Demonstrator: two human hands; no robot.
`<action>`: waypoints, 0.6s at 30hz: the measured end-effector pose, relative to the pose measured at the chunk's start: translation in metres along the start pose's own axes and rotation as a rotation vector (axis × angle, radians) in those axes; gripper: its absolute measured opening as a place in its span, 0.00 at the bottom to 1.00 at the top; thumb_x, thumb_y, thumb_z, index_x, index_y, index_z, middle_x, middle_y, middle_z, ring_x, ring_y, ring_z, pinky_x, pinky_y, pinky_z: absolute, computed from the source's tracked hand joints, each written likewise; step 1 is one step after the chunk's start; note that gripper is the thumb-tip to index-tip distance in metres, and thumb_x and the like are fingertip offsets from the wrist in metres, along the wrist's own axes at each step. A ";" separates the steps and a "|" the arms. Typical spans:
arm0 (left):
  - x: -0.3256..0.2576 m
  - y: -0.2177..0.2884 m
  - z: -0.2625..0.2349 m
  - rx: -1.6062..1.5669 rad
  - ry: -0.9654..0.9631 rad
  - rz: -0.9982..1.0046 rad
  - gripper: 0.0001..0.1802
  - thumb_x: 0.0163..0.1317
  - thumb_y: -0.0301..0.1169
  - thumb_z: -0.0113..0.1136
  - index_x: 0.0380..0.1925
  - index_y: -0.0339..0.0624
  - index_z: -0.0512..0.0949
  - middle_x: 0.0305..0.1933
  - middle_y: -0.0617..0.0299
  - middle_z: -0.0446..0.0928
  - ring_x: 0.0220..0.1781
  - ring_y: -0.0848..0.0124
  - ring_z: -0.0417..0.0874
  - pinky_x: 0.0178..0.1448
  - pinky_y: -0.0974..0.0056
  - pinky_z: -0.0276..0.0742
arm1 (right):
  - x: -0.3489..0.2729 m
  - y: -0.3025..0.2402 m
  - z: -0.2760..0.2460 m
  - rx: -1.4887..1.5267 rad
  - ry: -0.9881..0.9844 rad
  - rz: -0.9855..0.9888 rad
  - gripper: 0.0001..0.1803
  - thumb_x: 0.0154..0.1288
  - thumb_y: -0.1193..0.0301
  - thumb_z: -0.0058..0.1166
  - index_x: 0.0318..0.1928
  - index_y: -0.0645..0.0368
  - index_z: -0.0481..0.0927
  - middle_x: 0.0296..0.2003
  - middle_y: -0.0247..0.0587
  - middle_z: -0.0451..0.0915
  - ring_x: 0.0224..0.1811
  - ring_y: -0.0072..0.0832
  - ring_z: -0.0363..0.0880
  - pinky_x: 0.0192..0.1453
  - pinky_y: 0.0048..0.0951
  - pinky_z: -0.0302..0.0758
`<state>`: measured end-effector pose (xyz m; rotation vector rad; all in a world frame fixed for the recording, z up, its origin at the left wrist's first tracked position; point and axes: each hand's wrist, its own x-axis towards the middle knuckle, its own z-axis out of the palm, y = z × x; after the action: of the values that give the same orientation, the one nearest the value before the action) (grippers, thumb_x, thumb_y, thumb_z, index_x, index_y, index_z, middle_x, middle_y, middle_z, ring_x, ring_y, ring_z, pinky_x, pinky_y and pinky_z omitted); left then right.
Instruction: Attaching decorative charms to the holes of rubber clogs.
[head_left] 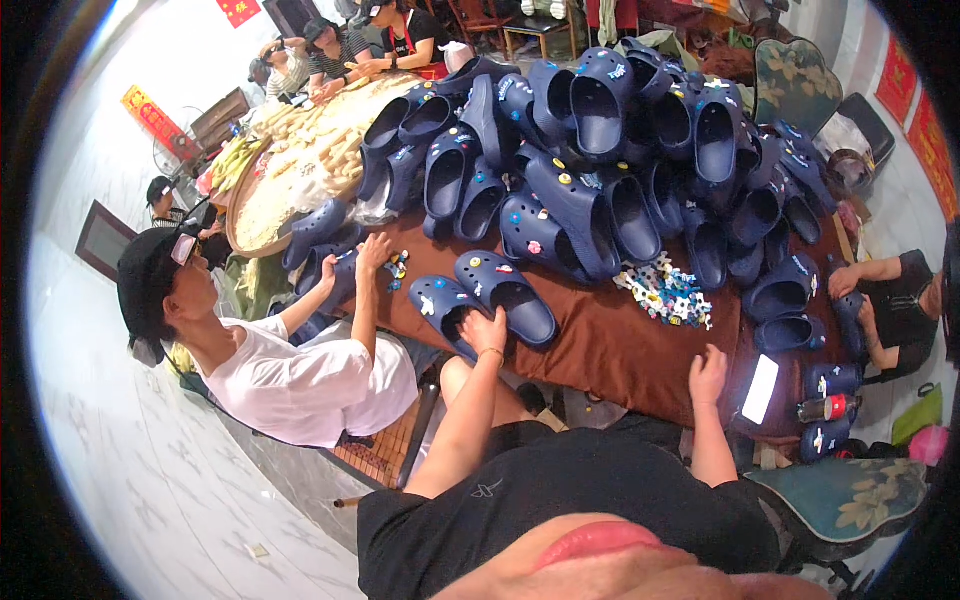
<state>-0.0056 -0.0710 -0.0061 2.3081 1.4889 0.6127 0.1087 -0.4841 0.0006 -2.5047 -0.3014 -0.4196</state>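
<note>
- My left hand (484,330): back of the hand upward, fingers bent down at the foot opening of the nearer-left clog (430,302); the fingertips are partly hidden, so I cannot tell how firmly they have hold of it.
- My right hand (709,374): fingers partly open and loosely curved, holding nothing that I can see, over the near edge of the brown cloth (600,365).
- The clog pair in front of me: two navy clogs side by side on the cloth, toes pointing away from me, foot openings toward me. The second clog (489,273) lies to the right of my left hand; both bear small charms on their toes.
- Loose charms (665,290): a spread of white, blue and dark pieces on the cloth, beyond my right hand and to its left.
- Clog heap (603,140): many navy clogs piled at the far side of the table, tilted in various directions.
- White slab (760,389): flat on the cloth, to the right of my right hand; a bottle (827,408) lies farther right.
- Person in white (300,385): seated at my left, both hands raised near a small charm cluster (399,266).
- Person in black (905,310): at my right, both hands at another clog (848,318).
</note>
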 end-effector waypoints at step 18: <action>0.009 -0.018 0.004 -0.008 -0.045 0.003 0.21 0.52 0.43 0.49 0.31 0.32 0.73 0.40 0.45 0.72 0.48 0.51 0.70 0.56 0.49 0.58 | -0.027 -0.032 0.025 -0.107 -0.008 -0.122 0.16 0.49 0.70 0.51 0.41 0.58 0.72 0.40 0.43 0.68 0.45 0.41 0.65 0.50 0.39 0.63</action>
<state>-0.0138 -0.0557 -0.0164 2.3033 1.4603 0.5633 0.0801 -0.4465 -0.0124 -2.6012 -0.4470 -0.4861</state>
